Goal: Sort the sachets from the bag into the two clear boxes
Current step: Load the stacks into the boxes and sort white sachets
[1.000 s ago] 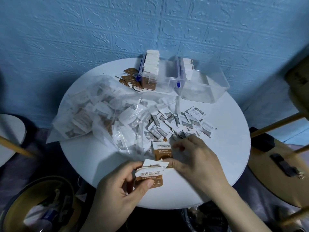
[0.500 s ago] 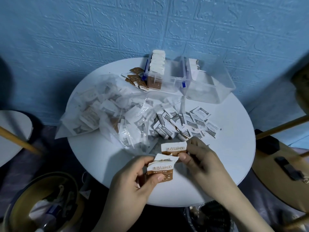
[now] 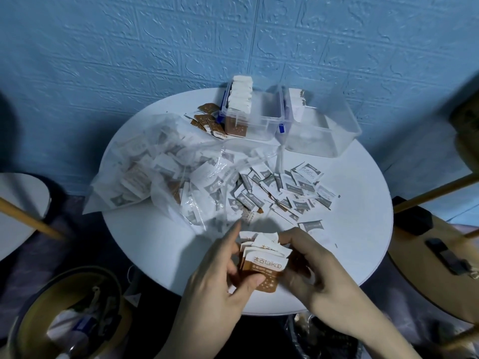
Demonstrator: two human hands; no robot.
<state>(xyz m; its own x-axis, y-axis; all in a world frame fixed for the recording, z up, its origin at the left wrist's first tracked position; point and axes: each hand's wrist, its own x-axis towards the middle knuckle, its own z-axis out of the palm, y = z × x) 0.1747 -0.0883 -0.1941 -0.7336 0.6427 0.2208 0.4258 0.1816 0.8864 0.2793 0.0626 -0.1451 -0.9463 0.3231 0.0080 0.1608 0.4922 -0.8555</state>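
Both hands on small stack of brown sachets (image 3: 261, 265) at near edge of tabletop (image 3: 363, 242). Left hand (image 3: 220, 281) pinches stack, right hand (image 3: 311, 268) squares edges, likely so batch drops into left box (image 3: 259, 120) together. Bag (image 3: 160, 177) lies open, grey sachets (image 3: 290, 187) spilled beside it.

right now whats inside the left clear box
A row of upright sachets fills the left side of the left clear box; the right side looks bare. How many sachets stand behind the front one is hidden.
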